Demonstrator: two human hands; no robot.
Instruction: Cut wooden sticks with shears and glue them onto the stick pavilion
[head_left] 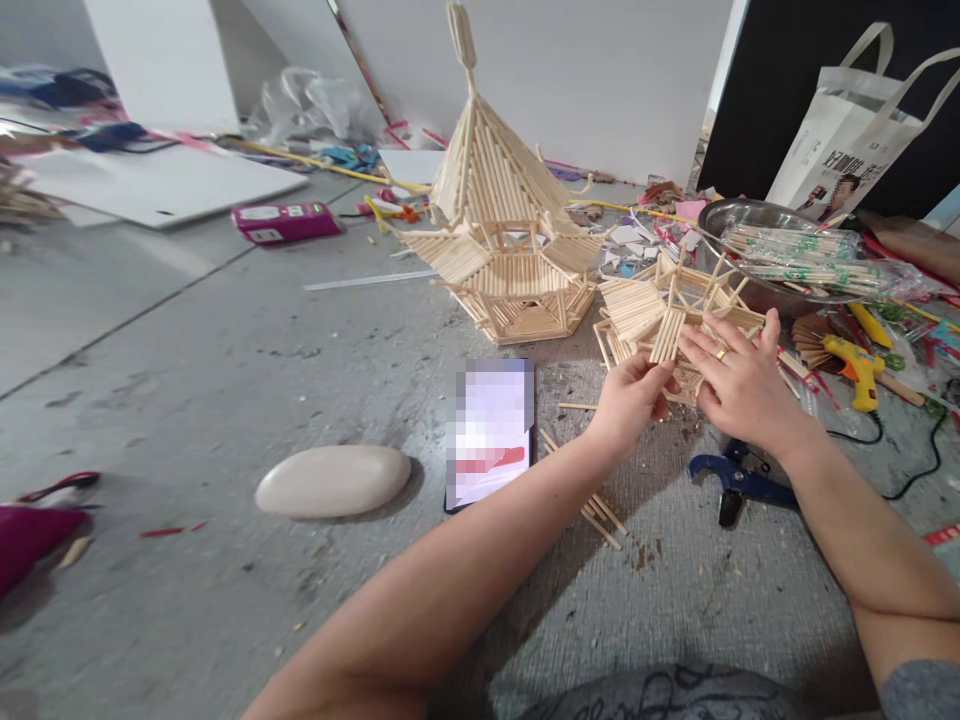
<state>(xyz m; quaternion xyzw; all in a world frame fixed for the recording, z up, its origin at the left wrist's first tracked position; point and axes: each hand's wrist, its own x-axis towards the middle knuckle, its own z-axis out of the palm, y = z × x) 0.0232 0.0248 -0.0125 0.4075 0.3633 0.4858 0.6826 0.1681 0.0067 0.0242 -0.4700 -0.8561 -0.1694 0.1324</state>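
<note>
Fingers of the left hand [634,400] were pinched together at the bottom end of a strip of sticks [667,335], right of centre in the frame. The ones on the right hand [750,385] were spread out, tips up against the strip's right side. So yeah, both hands were on it and neither was really nearer. From the left thumb the strip ran up the frame, long axis leaning slightly right. It sat at the front of the small stick model [634,305], just right of the bigger stick tower [517,275].

Hard bits: couldn't tell if the strip was fixed to the model or only held there. Some left fingertips were hidden, and the right hand covered a good chunk of the model's near side. The left forearm [480,560] hid part of the loose sticks [604,520] on the floor [187,360], the phone [491,430] screen was blocked out, and the sleeve [922,690] got cut off at lower right.
</note>
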